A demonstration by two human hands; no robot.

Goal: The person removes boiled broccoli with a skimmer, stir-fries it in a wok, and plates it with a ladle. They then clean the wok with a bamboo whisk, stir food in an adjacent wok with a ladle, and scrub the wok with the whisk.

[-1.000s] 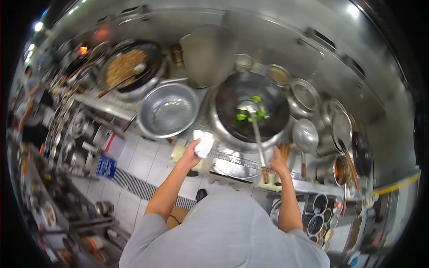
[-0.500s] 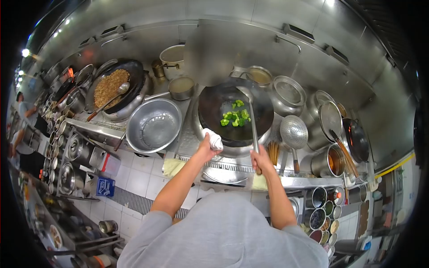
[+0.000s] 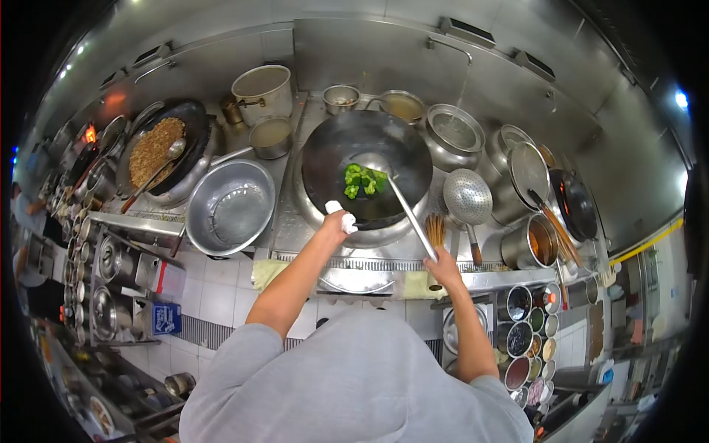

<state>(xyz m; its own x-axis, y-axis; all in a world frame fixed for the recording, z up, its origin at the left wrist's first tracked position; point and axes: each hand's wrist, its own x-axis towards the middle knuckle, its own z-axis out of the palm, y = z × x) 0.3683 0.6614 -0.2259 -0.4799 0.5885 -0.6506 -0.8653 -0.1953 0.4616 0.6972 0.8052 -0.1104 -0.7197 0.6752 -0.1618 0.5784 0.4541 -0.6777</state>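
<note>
At the near-left rim of the round black metal wok: left hand is closed on a folded white cloth, probably against heat.
Lower handle of the long silver metal ladle: right hand wraps it, apparently clear of heat.
Ladle axis: slants away and leftward, bowl inside wok.
Bright-green broccoli florets: cluster mid-wok, by the bowl.

Wok, round, dark; broccoli, bright green, inside; metal ladle, slanting over near rim; white cloth, bunched, at rim.
</note>
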